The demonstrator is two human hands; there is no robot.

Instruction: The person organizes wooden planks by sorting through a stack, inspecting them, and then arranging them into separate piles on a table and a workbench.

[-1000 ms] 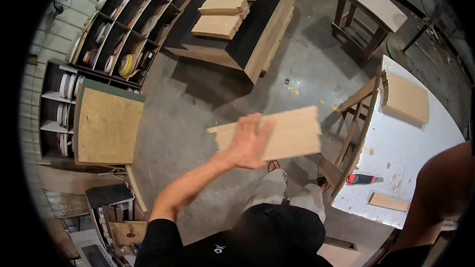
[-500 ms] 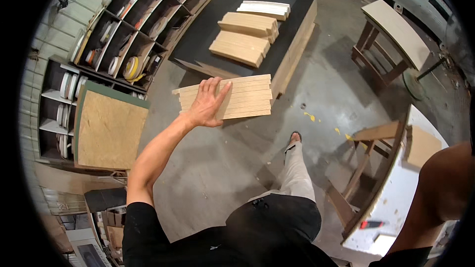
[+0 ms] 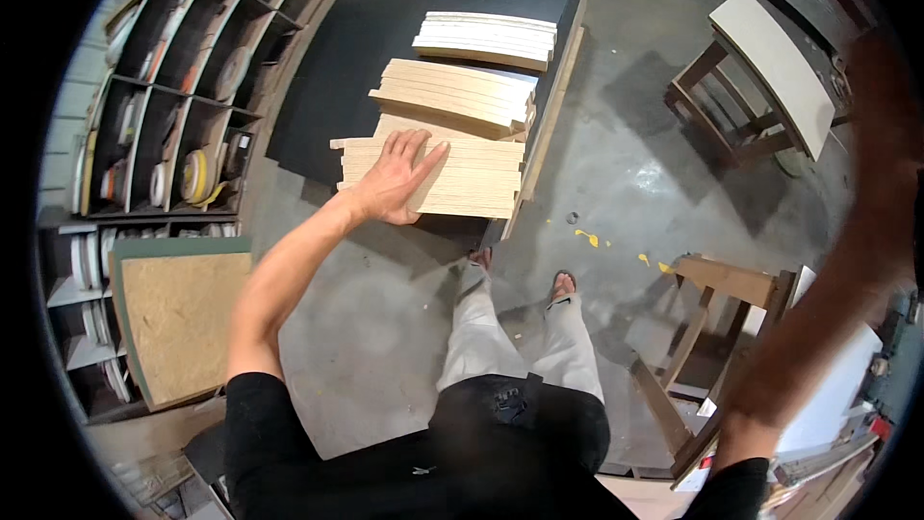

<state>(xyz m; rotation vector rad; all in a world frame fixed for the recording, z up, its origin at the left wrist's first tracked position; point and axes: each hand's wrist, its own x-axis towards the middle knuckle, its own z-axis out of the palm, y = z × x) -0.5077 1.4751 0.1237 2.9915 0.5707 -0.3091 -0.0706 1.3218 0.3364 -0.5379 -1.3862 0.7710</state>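
Note:
My left hand [image 3: 393,178] lies across a bundle of pale wooden strips [image 3: 476,178], gripping it with the thumb spread over the top; its underside fingers are hidden. The bundle overlaps the near edge of a black-topped stack of boards [image 3: 337,67]; whether it touches cannot be told. Behind the bundle, a pale wood stack [image 3: 409,123] is mostly hidden. Farther back sit another stack of curved wood strips [image 3: 448,91] and a white-topped stack of strips [image 3: 486,37]. At the right edge my right arm is raised, its hand [image 3: 874,67] dark and blurred, so the fingers cannot be made out.
Shelves [image 3: 183,67] with rolls of edging line the left side, above a leaning board [image 3: 188,323]. On the right stand a curved-top trestle [image 3: 770,63] and, nearer, a wooden stand [image 3: 722,279]. Yellow flecks [image 3: 589,237] mark the grey floor.
I have moved closer to the black-topped stack, with the strip bundle in my left hand now overlapping its near edge. My right arm has swung forward and up at the right.

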